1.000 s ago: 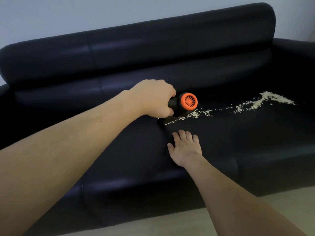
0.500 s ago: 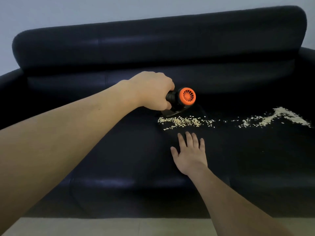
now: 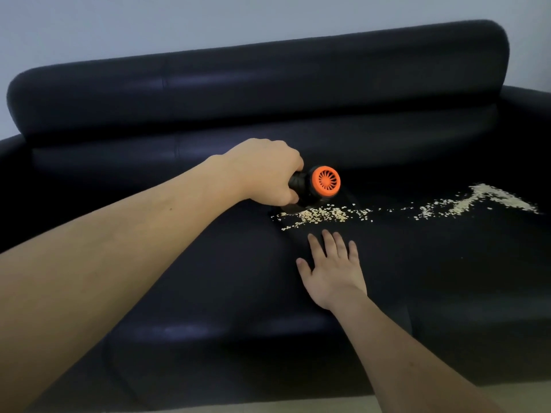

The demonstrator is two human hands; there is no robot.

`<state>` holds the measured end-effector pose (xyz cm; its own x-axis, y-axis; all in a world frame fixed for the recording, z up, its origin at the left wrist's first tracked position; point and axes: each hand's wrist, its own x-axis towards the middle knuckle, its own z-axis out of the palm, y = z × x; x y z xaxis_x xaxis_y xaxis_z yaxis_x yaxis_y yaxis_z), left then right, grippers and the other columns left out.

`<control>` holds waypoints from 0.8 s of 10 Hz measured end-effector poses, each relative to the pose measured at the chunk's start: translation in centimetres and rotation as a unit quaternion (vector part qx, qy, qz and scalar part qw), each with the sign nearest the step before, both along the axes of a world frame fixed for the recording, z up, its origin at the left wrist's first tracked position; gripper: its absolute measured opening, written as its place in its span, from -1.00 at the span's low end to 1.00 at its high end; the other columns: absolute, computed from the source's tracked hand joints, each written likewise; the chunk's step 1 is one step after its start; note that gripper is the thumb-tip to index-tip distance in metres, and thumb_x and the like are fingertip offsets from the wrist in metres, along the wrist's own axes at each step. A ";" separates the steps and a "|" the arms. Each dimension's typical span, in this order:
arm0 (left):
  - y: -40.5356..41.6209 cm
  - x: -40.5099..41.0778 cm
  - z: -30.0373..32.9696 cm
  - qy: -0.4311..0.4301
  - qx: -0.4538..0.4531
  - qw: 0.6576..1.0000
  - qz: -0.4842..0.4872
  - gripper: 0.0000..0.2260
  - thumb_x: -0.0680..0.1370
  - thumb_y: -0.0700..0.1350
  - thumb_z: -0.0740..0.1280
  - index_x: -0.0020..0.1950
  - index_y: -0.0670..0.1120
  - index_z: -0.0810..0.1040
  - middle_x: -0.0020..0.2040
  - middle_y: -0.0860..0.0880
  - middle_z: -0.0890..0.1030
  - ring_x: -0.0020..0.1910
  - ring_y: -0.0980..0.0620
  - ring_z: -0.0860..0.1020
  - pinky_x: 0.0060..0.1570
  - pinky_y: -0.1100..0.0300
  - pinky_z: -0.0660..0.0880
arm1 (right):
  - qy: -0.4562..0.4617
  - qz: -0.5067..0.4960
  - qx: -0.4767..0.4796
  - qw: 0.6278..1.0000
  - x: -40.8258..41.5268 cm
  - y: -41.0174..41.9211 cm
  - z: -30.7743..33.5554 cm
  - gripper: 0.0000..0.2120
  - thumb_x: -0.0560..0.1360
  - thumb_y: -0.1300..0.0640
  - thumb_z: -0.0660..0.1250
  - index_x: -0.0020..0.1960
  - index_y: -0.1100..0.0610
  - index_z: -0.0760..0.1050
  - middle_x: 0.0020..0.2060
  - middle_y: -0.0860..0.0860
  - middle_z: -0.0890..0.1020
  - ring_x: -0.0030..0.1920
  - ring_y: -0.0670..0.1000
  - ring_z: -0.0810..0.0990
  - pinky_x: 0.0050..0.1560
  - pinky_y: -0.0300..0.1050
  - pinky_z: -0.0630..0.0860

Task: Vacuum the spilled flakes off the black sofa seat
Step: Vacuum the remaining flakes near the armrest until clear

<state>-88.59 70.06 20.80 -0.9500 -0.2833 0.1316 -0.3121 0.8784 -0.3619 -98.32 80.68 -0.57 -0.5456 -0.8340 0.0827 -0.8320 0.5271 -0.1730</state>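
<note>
On sofa seat [image 3: 417, 263]: left hand [image 3: 265, 171] grips handheld vacuum [image 3: 316, 186] at left end of flakes [image 3: 325, 214]; right hand [image 3: 331, 269] flat, fingers spread, near side.

A plain pale wall [image 3: 179, 22] runs behind everything, filling the far part of the scene from left to right with a flat, greyish-white surface. At the near edge, low down, a thin strip of light beige floor [image 3: 343, 408] shows, widening a little toward the right near corner. Both are dimly lit.
</note>
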 end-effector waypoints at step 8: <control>0.9 0.5 0.6 0.006 -0.001 1.000 0.015 -0.74 0.48 0.19 0.39 -0.05 0.01 0.54 -0.21 0.07 0.53 -0.16 -0.05 0.53 -0.22 0.12 0.40 | 0.004 -0.001 0.007 1.000 0.2 0.1 0.2 -0.36 0.65 -0.26 -0.17 0.65 -0.03 -0.15 0.64 0.04 -0.11 0.62 0.09 -0.22 0.57 0.19 -0.25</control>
<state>-88.13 70.99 21.40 -0.9392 -0.3123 0.1425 -0.3431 0.8679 -0.3593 -98.14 80.77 -0.33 -0.5470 -0.8337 0.0757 -0.8320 0.5314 -0.1593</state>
